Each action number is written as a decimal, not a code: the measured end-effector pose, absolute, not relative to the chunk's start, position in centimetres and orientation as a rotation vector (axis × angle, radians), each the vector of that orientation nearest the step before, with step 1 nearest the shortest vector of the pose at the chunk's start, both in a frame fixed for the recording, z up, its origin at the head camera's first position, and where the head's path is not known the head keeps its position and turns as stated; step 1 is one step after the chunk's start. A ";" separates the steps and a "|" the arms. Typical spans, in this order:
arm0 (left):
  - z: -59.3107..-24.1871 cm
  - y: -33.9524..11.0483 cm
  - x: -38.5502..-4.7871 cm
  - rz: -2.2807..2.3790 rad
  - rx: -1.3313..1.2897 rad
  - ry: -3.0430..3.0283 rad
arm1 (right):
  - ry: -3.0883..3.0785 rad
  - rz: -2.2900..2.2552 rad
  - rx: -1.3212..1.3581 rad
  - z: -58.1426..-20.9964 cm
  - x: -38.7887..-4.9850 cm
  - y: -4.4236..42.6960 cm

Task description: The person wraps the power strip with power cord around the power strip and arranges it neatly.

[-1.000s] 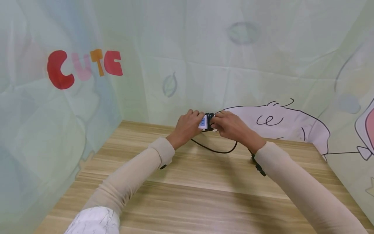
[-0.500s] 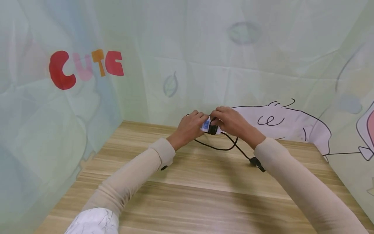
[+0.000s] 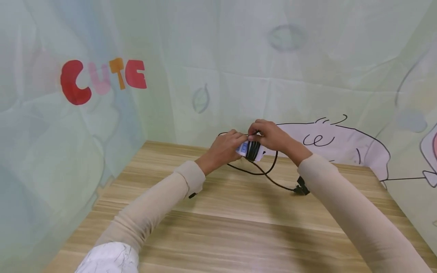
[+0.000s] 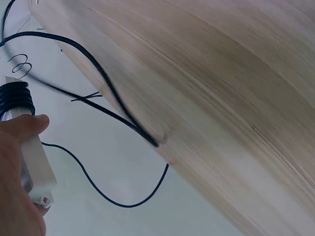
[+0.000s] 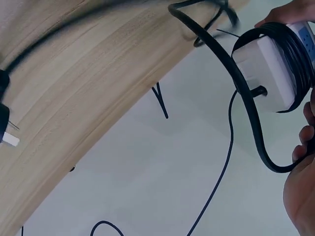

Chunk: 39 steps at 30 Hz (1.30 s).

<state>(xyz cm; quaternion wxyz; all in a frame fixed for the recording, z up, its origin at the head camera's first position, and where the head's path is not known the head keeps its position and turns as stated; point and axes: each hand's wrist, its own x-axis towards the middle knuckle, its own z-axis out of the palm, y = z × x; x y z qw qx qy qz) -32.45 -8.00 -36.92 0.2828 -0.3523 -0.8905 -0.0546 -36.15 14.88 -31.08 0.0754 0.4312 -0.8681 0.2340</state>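
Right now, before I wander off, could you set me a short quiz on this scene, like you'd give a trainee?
1. True or false: the left hand grips the power strip.

2. What is the black cord wound round?
a) the left sleeve
b) the power strip
c) the left hand

3. In the head view, beside which sleeve does the plug show?

Key: 1. True. 2. b. 3. The right sleeve.
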 end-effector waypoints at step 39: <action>-36.2 -7.1 -32.6 -0.467 -1.038 -2.386 | -2.553 1.642 0.816 -36.4 -37.6 17.9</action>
